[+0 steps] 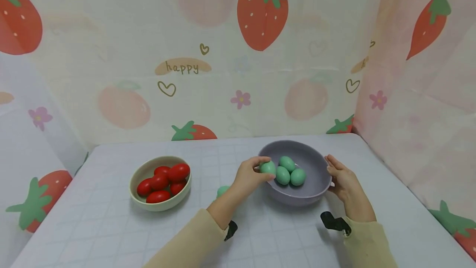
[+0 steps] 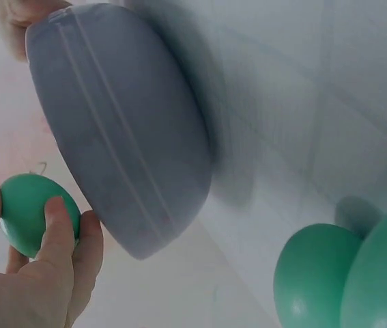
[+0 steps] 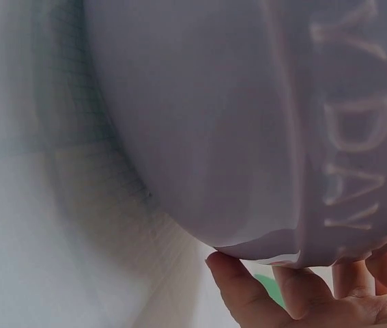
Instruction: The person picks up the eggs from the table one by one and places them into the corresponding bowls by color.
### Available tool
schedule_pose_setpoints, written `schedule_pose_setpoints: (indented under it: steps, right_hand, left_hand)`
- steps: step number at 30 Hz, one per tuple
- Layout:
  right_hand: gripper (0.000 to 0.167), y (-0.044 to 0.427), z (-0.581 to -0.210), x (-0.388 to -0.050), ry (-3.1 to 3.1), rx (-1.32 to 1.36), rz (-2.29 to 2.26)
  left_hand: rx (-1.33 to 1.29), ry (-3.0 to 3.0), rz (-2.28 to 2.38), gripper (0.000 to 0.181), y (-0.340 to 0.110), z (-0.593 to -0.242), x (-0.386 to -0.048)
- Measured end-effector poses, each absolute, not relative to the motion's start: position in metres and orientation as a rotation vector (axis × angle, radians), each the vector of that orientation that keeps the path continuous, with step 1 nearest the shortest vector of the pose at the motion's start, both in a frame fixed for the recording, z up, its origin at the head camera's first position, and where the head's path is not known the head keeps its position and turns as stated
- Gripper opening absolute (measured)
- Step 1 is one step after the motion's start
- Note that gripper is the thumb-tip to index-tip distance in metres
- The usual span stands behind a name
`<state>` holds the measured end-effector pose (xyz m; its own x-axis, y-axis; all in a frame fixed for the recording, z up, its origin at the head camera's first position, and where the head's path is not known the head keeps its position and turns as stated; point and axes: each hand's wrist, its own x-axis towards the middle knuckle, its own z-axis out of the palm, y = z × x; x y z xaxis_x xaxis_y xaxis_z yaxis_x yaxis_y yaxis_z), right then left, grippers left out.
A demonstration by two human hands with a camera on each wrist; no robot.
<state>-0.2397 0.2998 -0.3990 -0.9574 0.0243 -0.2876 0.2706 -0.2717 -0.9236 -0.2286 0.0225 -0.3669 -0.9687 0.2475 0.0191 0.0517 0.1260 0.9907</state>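
My left hand [image 1: 248,175] pinches a green egg [image 1: 267,168] between thumb and fingers at the left rim of a grey-purple bowl [image 1: 316,160]. Three more green eggs [image 1: 282,175] lie together inside the bowl. In the left wrist view, the held egg [image 2: 33,213] is close beside the bowl's rim. My right hand [image 1: 346,185] rests against the bowl's right side. From the right wrist, its fingers [image 3: 244,287] show touching the bowl's outer wall, which bears raised letters. The bowl covers part of those fingers.
A pale green bowl [image 1: 134,195] with several red egg-shaped things [image 1: 160,181] stands on the left of the checked tablecloth [image 1: 96,218]. Behind my left forearm, a green egg [image 1: 222,191] is partly hidden; two eggs [image 2: 312,280] show there from the left wrist.
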Motion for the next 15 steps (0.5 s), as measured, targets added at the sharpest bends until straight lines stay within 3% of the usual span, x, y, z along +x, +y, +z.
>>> schedule_pose_setpoints:
  steps: [15]
  right_hand:
    - [0.057,0.301,-0.397,-0.241,1.812,0.359,-2.338]
  left_hand:
    - [0.106,2.179,2.014,0.043,0.059,-0.369,-0.253]
